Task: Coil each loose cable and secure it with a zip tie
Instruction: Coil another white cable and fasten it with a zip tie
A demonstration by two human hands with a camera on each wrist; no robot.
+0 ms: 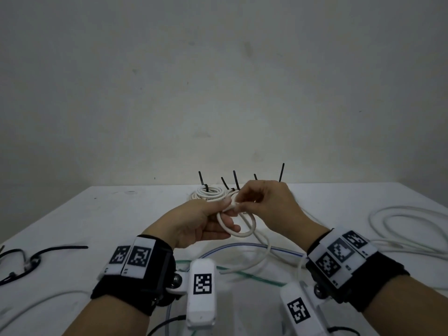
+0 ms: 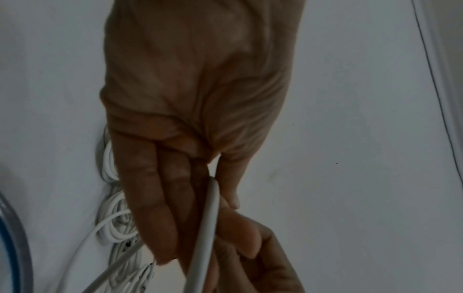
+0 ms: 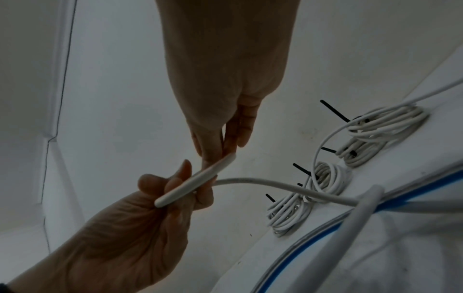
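Both hands, left [image 1: 194, 221] and right [image 1: 269, 204], pinch a barely started cable [image 1: 238, 229] coil; springy loops may slip and unwind.

a white cable [image 1: 238, 232] is held up above the white table [image 1: 121, 214], bent into a small round loop whose strands cross near the top, where the left hand [image 1: 194, 221] and right hand [image 1: 269, 204] pinch it; its free tail drops from the loop and curves down onto the table toward the viewer. behind it, near the table's far edge, lie finished white coils [image 3: 385, 130], each bound with a black zip tie whose tail [image 1: 281, 172] sticks up. a larger loose white cable [image 1: 409, 229] lies in wide loops at the right. black zip ties [image 1: 63, 248] rest at the left edge.
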